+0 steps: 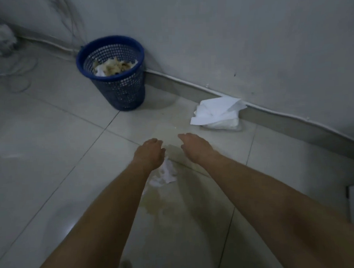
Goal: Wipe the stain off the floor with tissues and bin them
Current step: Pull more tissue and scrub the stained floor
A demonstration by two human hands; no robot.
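Head view: left hand [149, 153] grip round tissue [165, 172].

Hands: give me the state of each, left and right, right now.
Left hand: closed on a crumpled tissue, partly stained.
Right hand: open, palm down, holding nothing.

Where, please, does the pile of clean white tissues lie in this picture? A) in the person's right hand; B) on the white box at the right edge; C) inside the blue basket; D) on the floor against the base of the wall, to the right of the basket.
D: the clean tissues lie on the floor tiles against the skirting, right of the blue basket, which holds only stained paper; the right hand is empty.
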